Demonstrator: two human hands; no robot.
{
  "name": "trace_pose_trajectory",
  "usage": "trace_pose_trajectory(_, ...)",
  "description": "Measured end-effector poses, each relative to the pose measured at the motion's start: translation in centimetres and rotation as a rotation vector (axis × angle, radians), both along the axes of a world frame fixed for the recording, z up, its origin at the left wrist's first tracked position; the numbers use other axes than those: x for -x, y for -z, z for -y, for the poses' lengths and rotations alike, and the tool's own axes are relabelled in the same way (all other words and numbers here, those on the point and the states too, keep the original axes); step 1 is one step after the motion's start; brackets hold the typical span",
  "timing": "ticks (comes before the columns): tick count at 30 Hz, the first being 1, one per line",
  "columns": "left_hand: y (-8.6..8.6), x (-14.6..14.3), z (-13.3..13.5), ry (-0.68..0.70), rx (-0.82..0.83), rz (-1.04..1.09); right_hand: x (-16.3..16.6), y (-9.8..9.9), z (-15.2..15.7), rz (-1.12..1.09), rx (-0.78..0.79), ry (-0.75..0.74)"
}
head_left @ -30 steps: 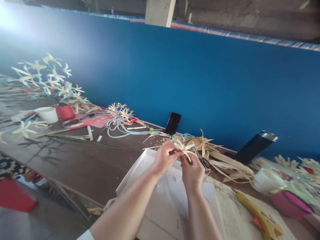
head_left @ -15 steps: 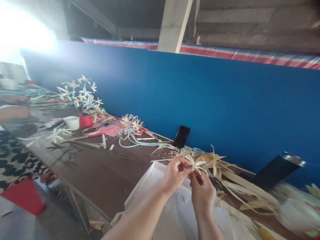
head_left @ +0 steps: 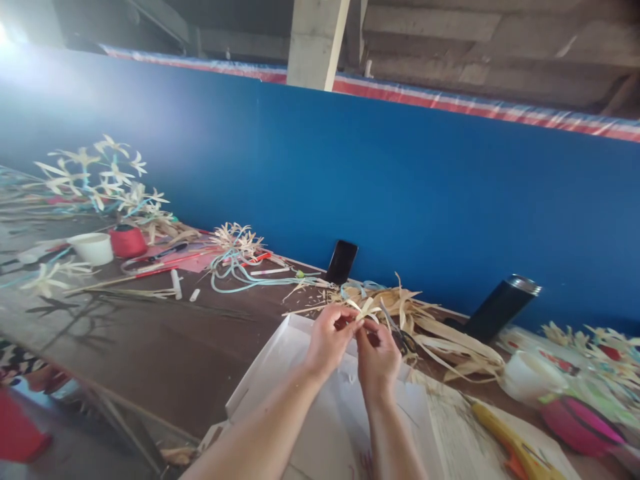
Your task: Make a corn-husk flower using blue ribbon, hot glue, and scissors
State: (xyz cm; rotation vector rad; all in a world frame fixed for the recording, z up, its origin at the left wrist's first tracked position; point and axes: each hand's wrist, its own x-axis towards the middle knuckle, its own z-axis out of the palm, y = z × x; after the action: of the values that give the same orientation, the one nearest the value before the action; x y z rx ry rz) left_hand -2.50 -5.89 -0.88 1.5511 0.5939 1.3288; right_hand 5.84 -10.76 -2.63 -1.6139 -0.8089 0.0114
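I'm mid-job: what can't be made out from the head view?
Base of the pale flower: head view, hidden by fingers of the left hand and right hand.
Yellow tool: head view, cut off by the bottom edge.
Red marks: head view, too blurred to read.
Red object, lower left: head view, cut off by the left edge.

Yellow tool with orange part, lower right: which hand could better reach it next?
Probably the right hand: nearer the yellow tool; the left hand would reach across. Both pinch the pale narrow-petalled flower.
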Motion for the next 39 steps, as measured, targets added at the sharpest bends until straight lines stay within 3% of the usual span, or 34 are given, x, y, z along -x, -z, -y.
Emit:
trace_pose_trajectory(10,0.22,-0.01,-0.17,-0.064,-0.069,-0.009,0.52,-0.49,0.04,0.016,0.009,0.025)
trace_pose_trajectory(14,0.34,-0.03,-0.12,-0.086,-0.099,-0.024,0.53,-0.39,0.12,0.090,0.062,0.042)
trace_pose_trajectory(20,0.21,0.04,-0.16,-0.132,-0.117,-0.039,0.48,-0.24,0.08,0.219,0.000,0.019)
trace_pose_trajectory(30,-0.34,0.50,-0.14,-0.146,-0.163,-0.068,0.55,-0.18,-0.04,0.220,-0.004,0.048)
trace_pose_trajectory(39,-0.05,0.56,-0.32,-0.152,-0.203,-0.022,0.85,-0.59,0.14,0.084,-0.058,-0.076)
